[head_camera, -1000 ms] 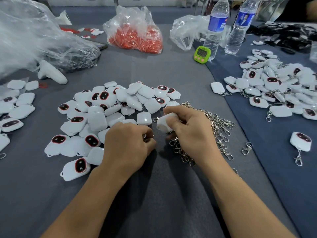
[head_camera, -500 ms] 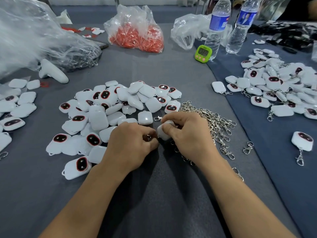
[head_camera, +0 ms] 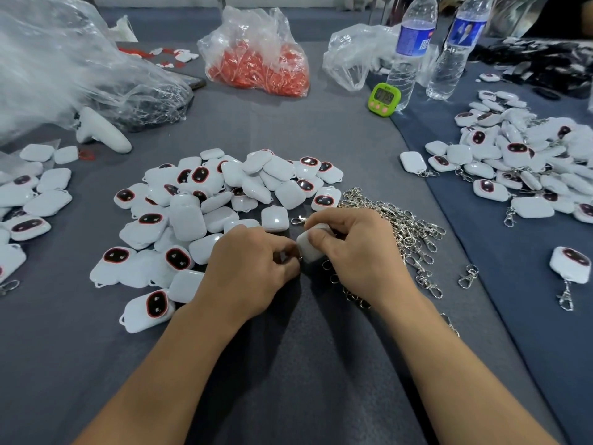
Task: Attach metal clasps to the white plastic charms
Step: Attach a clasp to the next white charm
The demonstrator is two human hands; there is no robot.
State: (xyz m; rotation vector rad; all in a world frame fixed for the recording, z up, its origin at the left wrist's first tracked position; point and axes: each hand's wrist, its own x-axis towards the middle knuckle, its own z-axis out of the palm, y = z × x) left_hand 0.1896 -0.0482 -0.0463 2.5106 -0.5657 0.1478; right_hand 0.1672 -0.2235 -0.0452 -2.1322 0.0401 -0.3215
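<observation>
White plastic charm [head_camera: 312, 248] lies between our hands above the desk [head_camera: 305, 364], long axis slanting near-left to far-right. Our right hand [head_camera: 359, 252] pinches it. Our left hand [head_camera: 253, 268] has its grip curled at the charm's near corner, on what we cannot tell.

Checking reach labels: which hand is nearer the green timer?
Right. The right hand, gripping a charm, is nearly straight in front of the timer, toward the person; the left hand sits further left.
</observation>
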